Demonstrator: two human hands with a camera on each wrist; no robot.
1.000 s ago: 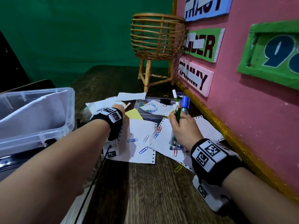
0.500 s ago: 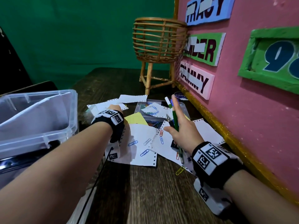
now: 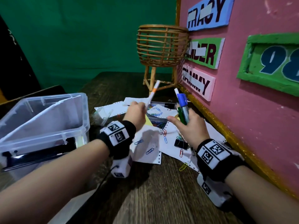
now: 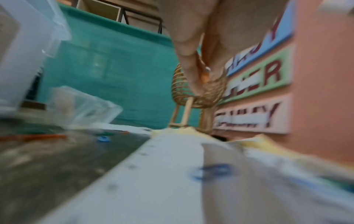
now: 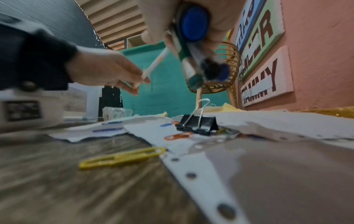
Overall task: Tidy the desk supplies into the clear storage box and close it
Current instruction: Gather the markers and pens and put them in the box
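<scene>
Left hand (image 3: 136,110) pinches white-orange pen (image 3: 152,92) right of clear storage box (image 3: 48,126); right hand (image 3: 189,128) farther right grips bundle of pens (image 3: 182,109), both above papers (image 3: 145,147).

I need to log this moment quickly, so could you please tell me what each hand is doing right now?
Left hand: pinching a white pen with an orange band.
Right hand: gripping a bundle of markers and pens.

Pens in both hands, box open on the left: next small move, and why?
Probably carry the left hand with its white, orange-banded pen over to the clear storage box and drop it in. That hand is nearer the box, which stands open. The right hand grips a bundle of pens and can follow. Paper clips and the binder clip still lie on the papers.
</scene>
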